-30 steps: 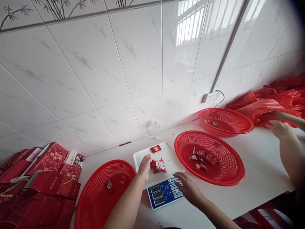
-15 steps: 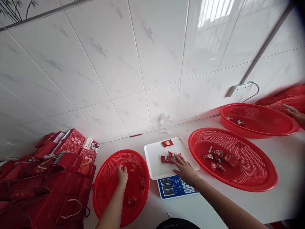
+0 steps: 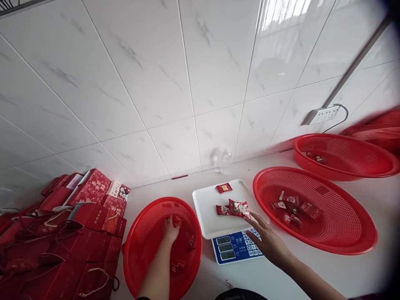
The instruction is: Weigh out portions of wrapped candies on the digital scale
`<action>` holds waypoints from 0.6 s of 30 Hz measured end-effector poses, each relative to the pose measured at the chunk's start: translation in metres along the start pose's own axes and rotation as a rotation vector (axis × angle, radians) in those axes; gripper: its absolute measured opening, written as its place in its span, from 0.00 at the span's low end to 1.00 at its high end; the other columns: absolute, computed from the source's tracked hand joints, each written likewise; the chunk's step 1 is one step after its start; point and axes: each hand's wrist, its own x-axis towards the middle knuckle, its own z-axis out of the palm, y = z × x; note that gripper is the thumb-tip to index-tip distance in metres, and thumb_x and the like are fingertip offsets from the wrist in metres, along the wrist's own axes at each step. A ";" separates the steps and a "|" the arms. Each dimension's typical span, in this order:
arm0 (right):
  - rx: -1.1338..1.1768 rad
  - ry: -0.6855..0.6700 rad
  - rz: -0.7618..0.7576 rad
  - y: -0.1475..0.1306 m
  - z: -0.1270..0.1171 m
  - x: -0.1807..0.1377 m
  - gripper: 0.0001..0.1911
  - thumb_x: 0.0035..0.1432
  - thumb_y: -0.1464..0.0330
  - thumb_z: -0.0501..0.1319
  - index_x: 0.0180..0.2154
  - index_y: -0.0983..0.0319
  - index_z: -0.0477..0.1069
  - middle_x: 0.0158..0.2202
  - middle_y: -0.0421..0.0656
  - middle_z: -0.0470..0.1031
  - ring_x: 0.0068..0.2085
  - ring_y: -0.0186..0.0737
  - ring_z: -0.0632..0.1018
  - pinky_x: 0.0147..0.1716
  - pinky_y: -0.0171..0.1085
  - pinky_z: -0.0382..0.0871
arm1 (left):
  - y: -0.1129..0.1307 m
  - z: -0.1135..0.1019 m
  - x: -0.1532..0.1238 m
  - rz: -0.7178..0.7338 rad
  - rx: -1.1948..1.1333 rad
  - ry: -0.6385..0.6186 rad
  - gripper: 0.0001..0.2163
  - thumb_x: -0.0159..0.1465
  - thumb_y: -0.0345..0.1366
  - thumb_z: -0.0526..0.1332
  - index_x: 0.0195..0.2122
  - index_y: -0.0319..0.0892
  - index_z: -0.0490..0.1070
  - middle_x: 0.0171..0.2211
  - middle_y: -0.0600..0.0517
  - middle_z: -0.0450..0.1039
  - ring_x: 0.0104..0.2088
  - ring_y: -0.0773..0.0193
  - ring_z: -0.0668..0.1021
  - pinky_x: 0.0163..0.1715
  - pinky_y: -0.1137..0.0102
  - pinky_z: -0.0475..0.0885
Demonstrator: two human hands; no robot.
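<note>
My left hand (image 3: 170, 230) reaches into the left red basket (image 3: 142, 246), its fingers curled down over a small red candy packet (image 3: 177, 219); whether it grips the packet I cannot tell. My right hand (image 3: 266, 239) hovers flat with fingers spread over the blue keypad of the scale (image 3: 235, 248), just off the white scale tray (image 3: 208, 212). Three red candy packets lie on the tray, two together (image 3: 237, 208) and one farther back (image 3: 224, 188).
A middle red basket (image 3: 343, 237) holds several packets (image 3: 292, 206). A far red basket (image 3: 350, 158) holds a few more. Red gift bags and boxes (image 3: 78, 225) pile up at the left. A clear bottle (image 3: 225, 160) stands by the tiled wall; red plastic bags (image 3: 379, 129) sit far right.
My left hand went from the scale tray into the left basket. My right hand touched the packets on the tray, then drew back over the keypad. The other person's hands left the view.
</note>
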 end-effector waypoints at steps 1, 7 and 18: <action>0.002 0.000 0.010 -0.001 -0.001 -0.001 0.24 0.58 0.54 0.49 0.52 0.56 0.65 0.60 0.50 0.60 0.59 0.51 0.63 0.52 0.51 0.64 | 0.007 0.005 -0.001 0.023 0.000 -0.015 0.29 0.54 0.42 0.60 0.58 0.44 0.57 0.65 0.40 0.45 0.63 0.47 0.52 0.57 0.55 0.54; 0.023 -0.030 0.046 -0.015 -0.005 -0.005 0.22 0.59 0.56 0.49 0.51 0.57 0.67 0.59 0.49 0.62 0.56 0.49 0.68 0.51 0.48 0.66 | 0.030 0.019 -0.018 0.077 -0.046 -0.049 0.20 0.53 0.36 0.59 0.48 0.46 0.67 0.61 0.42 0.56 0.60 0.42 0.59 0.52 0.52 0.59; 0.097 -0.143 0.093 -0.021 -0.008 -0.013 0.22 0.60 0.57 0.49 0.52 0.57 0.67 0.60 0.50 0.60 0.56 0.49 0.68 0.53 0.48 0.64 | 0.014 0.005 -0.047 0.090 -0.350 0.004 0.14 0.58 0.48 0.50 0.28 0.43 0.67 0.30 0.46 0.72 0.33 0.54 0.75 0.33 0.63 0.68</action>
